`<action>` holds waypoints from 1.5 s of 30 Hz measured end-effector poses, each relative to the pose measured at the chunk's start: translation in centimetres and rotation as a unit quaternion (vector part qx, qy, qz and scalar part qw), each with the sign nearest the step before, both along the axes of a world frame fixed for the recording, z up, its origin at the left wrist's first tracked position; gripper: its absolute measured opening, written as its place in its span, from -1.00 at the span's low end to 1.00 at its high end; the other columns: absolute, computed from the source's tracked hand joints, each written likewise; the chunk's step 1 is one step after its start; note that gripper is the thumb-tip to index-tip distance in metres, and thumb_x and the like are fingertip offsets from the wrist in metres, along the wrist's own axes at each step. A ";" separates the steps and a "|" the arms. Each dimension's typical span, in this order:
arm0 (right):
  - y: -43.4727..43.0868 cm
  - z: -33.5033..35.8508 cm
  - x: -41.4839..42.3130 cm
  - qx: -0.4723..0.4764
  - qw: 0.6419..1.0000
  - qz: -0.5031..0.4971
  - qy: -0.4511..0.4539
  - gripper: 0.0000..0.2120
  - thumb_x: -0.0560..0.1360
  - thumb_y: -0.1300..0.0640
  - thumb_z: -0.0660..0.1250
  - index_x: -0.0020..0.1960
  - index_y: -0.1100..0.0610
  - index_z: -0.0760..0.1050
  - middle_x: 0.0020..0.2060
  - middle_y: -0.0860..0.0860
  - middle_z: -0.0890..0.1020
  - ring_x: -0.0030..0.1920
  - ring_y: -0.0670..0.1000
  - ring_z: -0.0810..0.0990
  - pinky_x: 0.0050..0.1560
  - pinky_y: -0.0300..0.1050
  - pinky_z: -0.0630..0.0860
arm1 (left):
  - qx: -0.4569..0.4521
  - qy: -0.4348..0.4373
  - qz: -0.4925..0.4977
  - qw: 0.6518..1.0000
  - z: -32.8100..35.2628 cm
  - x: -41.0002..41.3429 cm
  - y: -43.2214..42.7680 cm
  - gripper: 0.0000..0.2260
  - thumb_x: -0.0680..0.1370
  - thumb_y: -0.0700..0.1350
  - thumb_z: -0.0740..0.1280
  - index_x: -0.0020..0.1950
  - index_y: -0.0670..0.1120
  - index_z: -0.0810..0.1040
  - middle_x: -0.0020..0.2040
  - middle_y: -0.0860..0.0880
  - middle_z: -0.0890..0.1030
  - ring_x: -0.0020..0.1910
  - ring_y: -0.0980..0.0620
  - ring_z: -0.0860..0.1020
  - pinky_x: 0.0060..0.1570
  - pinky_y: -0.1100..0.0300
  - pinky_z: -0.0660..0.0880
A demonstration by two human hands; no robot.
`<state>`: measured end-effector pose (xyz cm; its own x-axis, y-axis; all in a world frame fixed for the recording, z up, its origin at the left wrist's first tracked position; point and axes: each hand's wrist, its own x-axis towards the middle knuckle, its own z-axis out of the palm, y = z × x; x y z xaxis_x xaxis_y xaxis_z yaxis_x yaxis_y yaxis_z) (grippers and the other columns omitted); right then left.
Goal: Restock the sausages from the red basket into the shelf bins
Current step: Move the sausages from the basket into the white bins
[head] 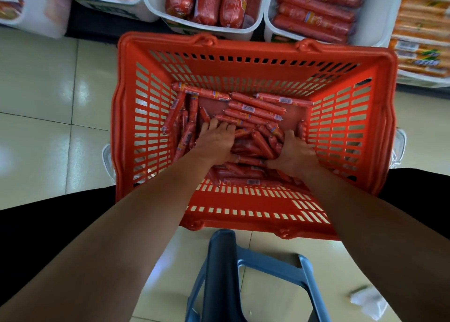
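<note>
A red plastic basket (353, 117) stands on the floor in front of me with several thin red sausages (255, 108) lying loose on its bottom. Both my hands are down inside it. My left hand (215, 140) lies palm down on the pile, fingers spread over the sausages. My right hand (293, 152) presses against the pile from the right, fingers curled around a bunch of sausages between the two hands. White shelf bins sit beyond the basket: one (263, 10) with thick red sausages, one (372, 17) with thin red sausages.
A blue plastic stool (265, 265) stands just below the basket. More white bins (114, 1) and orange packs (423, 29) line the shelf at top left and right. A crumpled white wrapper (370, 302) lies on the beige tiled floor at bottom right.
</note>
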<state>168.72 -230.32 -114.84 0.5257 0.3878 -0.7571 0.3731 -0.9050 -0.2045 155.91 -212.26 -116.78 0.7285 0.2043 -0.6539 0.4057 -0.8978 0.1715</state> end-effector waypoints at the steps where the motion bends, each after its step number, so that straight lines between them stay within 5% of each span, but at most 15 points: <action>1: 0.0 0.0 0.3 -0.003 1.000 -0.001 0.003 -0.11 0.20 -0.21 0.61 0.35 0.05 0.25 0.20 0.13 0.55 0.17 0.21 0.57 0.10 0.10 0.55 | 0.002 0.002 -0.006 1.000 0.0 0.2 0.1 -0.18 0.33 0.37 0.43 0.40 -0.10 0.31 0.36 -0.08 0.45 0.34 -0.14 0.36 0.34 -0.07 0.20; 7: 0.8 0.5 1.7 0.053 0.995 -0.083 -0.026 -0.15 0.26 -0.22 0.59 0.38 0.11 0.31 0.18 0.15 0.56 0.18 0.23 0.56 0.02 0.01 0.50 | -0.007 -0.002 -0.051 0.999 0.1 1.2 0.4 -0.17 0.28 0.39 0.46 0.42 -0.01 0.37 0.38 -0.04 0.50 0.35 -0.10 0.46 0.35 -0.03 0.34; 14: 0.8 -0.3 2.0 0.053 0.994 -0.092 0.004 -0.11 0.26 -0.18 0.61 0.41 0.12 0.28 0.17 0.13 0.57 0.19 0.22 0.56 0.00 -0.05 0.44 | -0.065 -0.032 0.065 0.995 0.1 0.5 1.8 -0.41 0.46 0.33 0.35 0.33 -0.03 0.46 0.27 -0.08 0.56 0.27 -0.14 0.49 0.30 -0.05 0.37; 22: 0.6 -0.9 2.0 0.029 0.998 -0.055 0.019 -0.15 0.19 -0.17 0.63 0.32 0.09 0.32 0.11 0.06 0.56 0.13 0.16 0.56 0.01 -0.05 0.47 | -0.135 -0.058 0.256 0.955 0.8 1.9 1.4 -0.58 0.52 0.13 0.42 0.24 -0.08 0.43 0.01 0.01 0.55 -0.01 0.01 0.53 -0.02 0.14 0.40; 31: 1.2 -0.6 2.1 0.002 0.999 0.028 0.037 0.09 0.10 -0.25 0.65 0.44 0.07 0.20 0.39 0.11 0.40 0.28 0.21 0.51 0.21 0.16 0.52 | -0.207 -0.019 0.321 0.924 0.3 1.9 -0.6 -0.48 0.41 0.09 0.53 0.26 0.01 0.40 0.11 -0.02 0.58 0.09 -0.06 0.58 0.08 0.03 0.53; 38: 1.4 -0.8 1.5 0.030 0.997 -0.065 0.009 -0.17 0.16 -0.18 0.61 0.31 0.05 0.36 0.05 0.02 0.57 0.07 0.13 0.58 0.03 -0.03 0.52 | -0.218 -0.065 0.397 0.889 2.2 2.2 0.5 -0.73 0.41 -0.03 0.49 0.03 -0.02 0.51 -0.15 0.02 0.62 -0.19 0.06 0.60 -0.26 0.20 0.49; 42: 1.6 -0.6 2.0 0.069 0.990 -0.116 0.030 -0.23 0.18 -0.14 0.61 0.30 -0.01 0.39 0.04 -0.01 0.59 0.05 0.09 0.57 0.06 -0.05 0.51 | -0.225 -0.061 0.436 0.869 3.1 1.4 1.7 -0.70 0.39 0.01 0.54 0.01 -0.02 0.55 -0.14 0.01 0.64 -0.17 0.07 0.61 -0.21 0.20 0.49; 45: 2.2 -0.1 2.1 0.056 0.996 -0.061 0.045 -0.09 0.15 -0.16 0.64 0.39 0.01 0.34 0.18 0.08 0.59 0.16 0.17 0.58 0.16 0.02 0.52 | -0.206 -0.051 0.451 0.867 3.6 0.4 2.4 -0.61 0.37 0.06 0.54 0.11 -0.02 0.53 -0.03 0.03 0.62 -0.06 0.04 0.59 -0.10 0.15 0.48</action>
<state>170.84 -228.11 -114.98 0.5056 0.4100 -0.7592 0.2383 -0.9120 -0.3338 156.34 -209.88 -113.23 0.4521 0.4864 -0.7476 0.8746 -0.0773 0.4786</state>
